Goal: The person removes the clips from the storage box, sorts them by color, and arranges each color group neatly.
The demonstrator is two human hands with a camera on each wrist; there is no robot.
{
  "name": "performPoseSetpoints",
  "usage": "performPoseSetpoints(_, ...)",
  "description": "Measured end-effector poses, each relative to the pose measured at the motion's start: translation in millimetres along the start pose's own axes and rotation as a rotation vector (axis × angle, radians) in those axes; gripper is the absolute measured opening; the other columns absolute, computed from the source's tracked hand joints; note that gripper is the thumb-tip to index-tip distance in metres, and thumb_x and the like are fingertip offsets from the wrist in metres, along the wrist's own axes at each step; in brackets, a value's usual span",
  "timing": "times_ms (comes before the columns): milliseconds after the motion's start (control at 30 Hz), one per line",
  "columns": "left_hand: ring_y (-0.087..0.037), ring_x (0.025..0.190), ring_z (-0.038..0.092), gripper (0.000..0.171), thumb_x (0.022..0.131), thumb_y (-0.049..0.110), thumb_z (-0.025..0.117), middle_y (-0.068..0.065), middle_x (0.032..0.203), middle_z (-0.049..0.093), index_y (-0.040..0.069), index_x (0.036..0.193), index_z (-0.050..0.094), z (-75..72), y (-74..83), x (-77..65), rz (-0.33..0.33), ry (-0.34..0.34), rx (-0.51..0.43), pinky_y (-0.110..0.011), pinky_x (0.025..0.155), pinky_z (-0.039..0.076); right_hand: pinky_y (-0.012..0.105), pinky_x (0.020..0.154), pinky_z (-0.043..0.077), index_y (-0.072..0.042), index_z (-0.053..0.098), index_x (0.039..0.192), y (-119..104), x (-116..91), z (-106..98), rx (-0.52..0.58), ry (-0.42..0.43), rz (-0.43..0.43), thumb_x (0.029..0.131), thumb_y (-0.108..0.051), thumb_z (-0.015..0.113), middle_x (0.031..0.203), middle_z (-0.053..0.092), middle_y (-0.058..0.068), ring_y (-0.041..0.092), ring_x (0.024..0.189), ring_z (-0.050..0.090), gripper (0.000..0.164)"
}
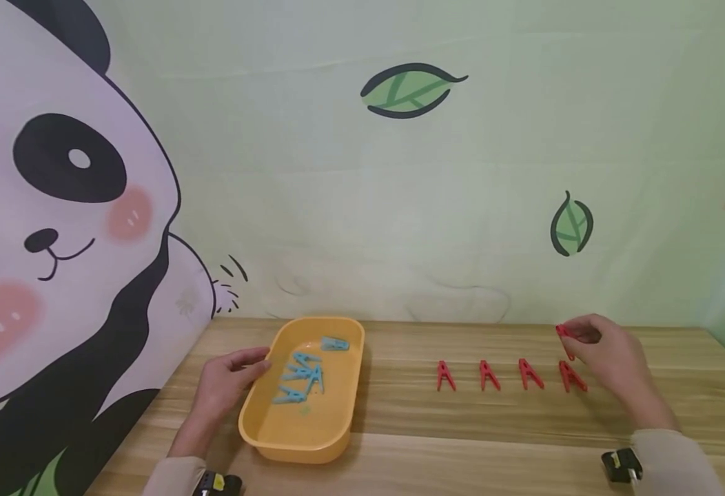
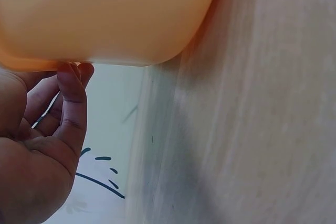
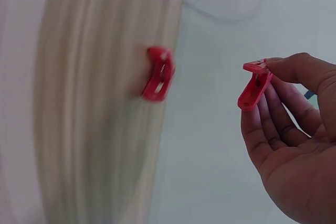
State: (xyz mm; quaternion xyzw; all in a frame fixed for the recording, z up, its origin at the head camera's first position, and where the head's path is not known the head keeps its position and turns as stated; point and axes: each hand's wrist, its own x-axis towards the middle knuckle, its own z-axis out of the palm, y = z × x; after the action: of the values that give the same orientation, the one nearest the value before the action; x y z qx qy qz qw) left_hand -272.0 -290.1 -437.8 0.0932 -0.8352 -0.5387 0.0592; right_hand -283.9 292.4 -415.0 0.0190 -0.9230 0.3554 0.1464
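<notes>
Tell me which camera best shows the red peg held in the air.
The right wrist view: the red peg looks large there, parts of both its arms visible. The head view shows it small, partly covered by the right grip; the left wrist view doesn't show it.

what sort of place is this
Probably an indoor tabletop corner with playful, child-style decoration, though the wider room isn't shown. A wood-grain table meets a pale green backdrop printed with a cartoon panda and leaves.
</notes>
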Motion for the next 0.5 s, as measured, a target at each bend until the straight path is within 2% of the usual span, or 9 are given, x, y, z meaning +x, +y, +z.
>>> performPoseSetpoints(133, -0.025, 0.116, 0.067, 0.04, 0.1, 0.024, 0.076, -0.015, 0.132, 0.072, 0.003, 0.135, 0.072, -0.9, -0.1, -0.5, -0.008, -0.002, 0.003, -0.024, 0.084, 0.058, 0.05, 0.079, 0.059, 0.013, 0.063, 0.123, 13, 0, -5, -0.023, -0.014, 0.016, 0.099, -0.004, 0.071, 0.112, 0.068, 0.031, 0.045, 0.101, 0.065, 0.031)
performPoseSetpoints(200, -0.024, 0.115, 0.067, 0.039, 0.101, 0.024, 0.076, -0.014, 0.132, 0.072, 0.004, 0.135, 0.072, -1.3, 0.0, -0.8, -0.017, 0.001, 0.005, -0.024, 0.084, 0.058, 0.054, 0.082, 0.058, 0.014, 0.063, 0.122, 19, 0, -7, -0.036, -0.023, 0.018, 0.099, -0.004, 0.071, 0.112, 0.068, 0.032, 0.046, 0.102, 0.064, 0.03)
performPoseSetpoints(367, -0.023, 0.113, 0.067, 0.038, 0.101, 0.024, 0.075, -0.013, 0.132, 0.072, 0.006, 0.135, 0.073, -2.0, 0.1, -0.5, -0.018, 0.004, 0.009, -0.024, 0.084, 0.058, 0.05, 0.081, 0.057, 0.014, 0.065, 0.12, 30, 1, -11, -0.052, -0.051, 0.058, 0.099, -0.006, 0.07, 0.11, 0.069, 0.031, 0.047, 0.103, 0.064, 0.03)
performPoseSetpoints(500, -0.023, 0.114, 0.067, 0.038, 0.102, 0.024, 0.075, -0.013, 0.132, 0.072, 0.005, 0.135, 0.072, -1.6, 0.0, 0.1, -0.008, 0.0, 0.011, -0.024, 0.084, 0.058, 0.054, 0.082, 0.056, 0.015, 0.064, 0.121, 38, 1, -16, -0.053, -0.087, 0.106, 0.1, -0.009, 0.07, 0.109, 0.069, 0.03, 0.046, 0.102, 0.064, 0.032)
